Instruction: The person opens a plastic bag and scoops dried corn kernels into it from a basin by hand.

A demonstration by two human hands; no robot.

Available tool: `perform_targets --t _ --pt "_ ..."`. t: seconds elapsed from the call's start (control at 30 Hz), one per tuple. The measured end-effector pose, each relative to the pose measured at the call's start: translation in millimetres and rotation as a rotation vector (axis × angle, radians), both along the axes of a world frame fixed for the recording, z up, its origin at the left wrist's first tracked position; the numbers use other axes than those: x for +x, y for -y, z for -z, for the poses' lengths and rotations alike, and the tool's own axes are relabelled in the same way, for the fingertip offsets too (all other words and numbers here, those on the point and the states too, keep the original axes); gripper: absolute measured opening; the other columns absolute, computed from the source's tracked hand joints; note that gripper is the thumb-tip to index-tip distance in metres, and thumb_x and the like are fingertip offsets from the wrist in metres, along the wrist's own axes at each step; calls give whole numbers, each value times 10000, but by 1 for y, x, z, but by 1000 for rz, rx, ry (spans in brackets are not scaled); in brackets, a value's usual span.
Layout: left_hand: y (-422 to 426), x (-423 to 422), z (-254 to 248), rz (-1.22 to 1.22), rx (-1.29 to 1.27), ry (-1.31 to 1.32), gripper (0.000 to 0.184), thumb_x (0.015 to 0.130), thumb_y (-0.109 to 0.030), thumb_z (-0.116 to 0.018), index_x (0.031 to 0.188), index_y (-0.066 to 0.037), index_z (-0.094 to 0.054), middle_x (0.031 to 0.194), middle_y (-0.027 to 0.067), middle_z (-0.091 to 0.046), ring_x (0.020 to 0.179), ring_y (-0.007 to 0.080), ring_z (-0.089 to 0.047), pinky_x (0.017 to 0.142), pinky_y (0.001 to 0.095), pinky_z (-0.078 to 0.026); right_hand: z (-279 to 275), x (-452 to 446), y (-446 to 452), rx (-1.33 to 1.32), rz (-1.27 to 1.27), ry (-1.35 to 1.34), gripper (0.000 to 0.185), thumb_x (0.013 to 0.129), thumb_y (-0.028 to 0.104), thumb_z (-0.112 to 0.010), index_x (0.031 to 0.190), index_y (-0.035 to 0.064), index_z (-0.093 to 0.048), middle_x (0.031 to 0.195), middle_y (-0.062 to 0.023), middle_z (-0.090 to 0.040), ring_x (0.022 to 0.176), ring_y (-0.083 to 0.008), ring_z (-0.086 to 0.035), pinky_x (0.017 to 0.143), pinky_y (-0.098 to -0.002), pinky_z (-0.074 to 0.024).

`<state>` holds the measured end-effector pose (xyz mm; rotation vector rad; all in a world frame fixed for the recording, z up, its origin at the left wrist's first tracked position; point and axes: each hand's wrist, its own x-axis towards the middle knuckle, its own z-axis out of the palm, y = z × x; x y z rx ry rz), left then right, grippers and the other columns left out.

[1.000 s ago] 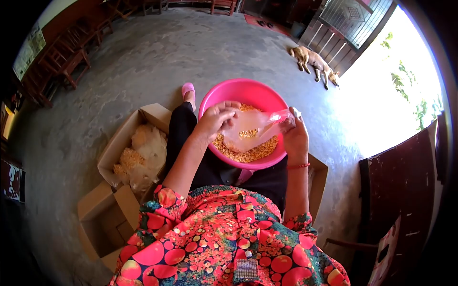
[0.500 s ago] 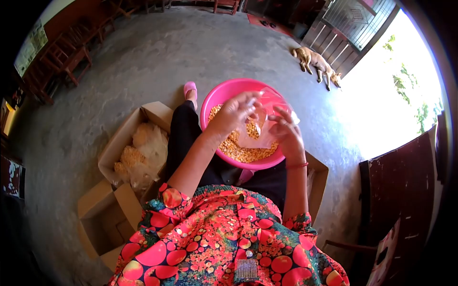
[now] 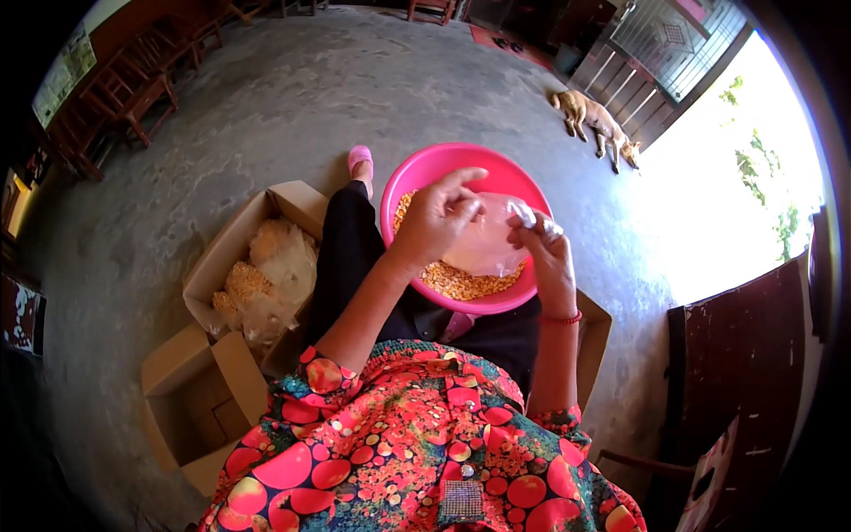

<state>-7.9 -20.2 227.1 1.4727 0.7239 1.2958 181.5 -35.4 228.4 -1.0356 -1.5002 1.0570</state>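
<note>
A pink basin [image 3: 417, 167] rests on my lap, with yellow corn kernels [image 3: 465, 282] in its lower part. Over the kernels hangs a thin clear plastic bag [image 3: 487, 238]. At the bag's left edge is my left hand [image 3: 441, 217], its fingers bent and the thumb and a finger pinching the plastic. My right hand [image 3: 542, 248] grips the bag's upper right edge between bent fingers, above the basin's right rim. The bag looks flat and partly covers the kernels.
Left of my leg, a cardboard box [image 3: 213, 257] holds filled plastic bags [image 3: 275, 275]. Another open box [image 3: 191, 399] stands nearer me, and a third [image 3: 594, 341] is at my right. A dog [image 3: 598, 124] lies by the door. Wooden chairs [image 3: 124, 97] line the left wall.
The bag was stretched between my hands, then crumpled near the right, and now hangs spread over the basin. My left hand has moved right. The view has shifted slightly.
</note>
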Motion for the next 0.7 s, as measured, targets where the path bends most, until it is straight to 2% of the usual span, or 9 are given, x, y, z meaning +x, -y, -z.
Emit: perform_targets --t 0.13,0.23,0.4,0.47,0.5,0.53,0.6,0.63,0.7 --pt "-11 -13 42 -110 69 -222 739 706 -105 -660 1317 -72 -245 1141 123 -476 1011 185 -497 847 279 -415 -11 9 0 15 63 -157 128 802 17 -444 859 -13 -555 819 -50 -570 834 -128 -513 791 -264 -381" --pt "-14 -7 86 -131 332 -557 1067 508 -233 -782 1347 -85 -140 1276 163 -338 1190 312 -325 979 406 -281 -26 0 5 28 -70 -163 112 791 10 -446 824 -10 -551 828 -51 -565 852 -136 -505 817 -275 -367" --pt "-15 15 105 -260 228 -682 1147 479 -336 -784 1350 -71 -85 1330 154 -261 1224 341 -268 1005 417 -232 -44 -26 18 -51 -298 -43 94 776 -8 -451 799 -7 -542 805 -15 -542 803 -89 -483 739 -232 -363" --pt "-19 24 96 -253 12 -627 1145 496 -271 -787 1347 -33 -59 1330 249 -199 1257 345 -203 1024 349 -218 -49 -34 21 -86 -384 -47 101 773 -6 -451 803 -8 -547 792 -3 -532 774 -68 -469 703 -220 -364" --pt "-18 28 98 -331 197 -377 956 547 -232 -758 1313 -34 -222 1277 201 -335 1188 309 -342 982 327 -288 -51 -38 22 -84 -411 -16 106 771 -4 -451 808 -5 -550 788 -1 -529 767 -65 -462 696 -216 -362" --pt "-23 30 103 -334 195 -376 956 547 -232 -758 1313 -34 -222 1277 201 -335 1188 309 -342 982 327 -288 -53 -41 22 -83 -439 15 112 770 -2 -451 814 -3 -554 783 2 -526 760 -61 -455 689 -211 -361" --pt "-32 31 107 -110 32 -352 649 647 -305 -677 1182 -48 -416 1018 109 -560 959 271 -538 777 361 -442 -54 -42 20 -82 -456 80 103 784 30 -475 835 -3 -559 784 3 -528 761 -60 -455 687 -219 -369" --pt "-31 32 105 4 180 -287 365 720 -207 -603 1029 -32 -522 904 84 -593 874 224 -568 737 325 -444 -53 -43 20 -66 -450 141 110 795 53 -486 847 -7 -562 792 1 -537 764 -63 -459 689 -227 -376" --pt "-26 32 100 -131 389 -189 304 737 -178 -573 999 -27 -536 881 85 -595 833 215 -573 726 311 -445 -43 -37 19 44 -405 302 152 814 99 -520 903 -14 -571 812 -10 -569 779 -73 -484 712 -252 -401"
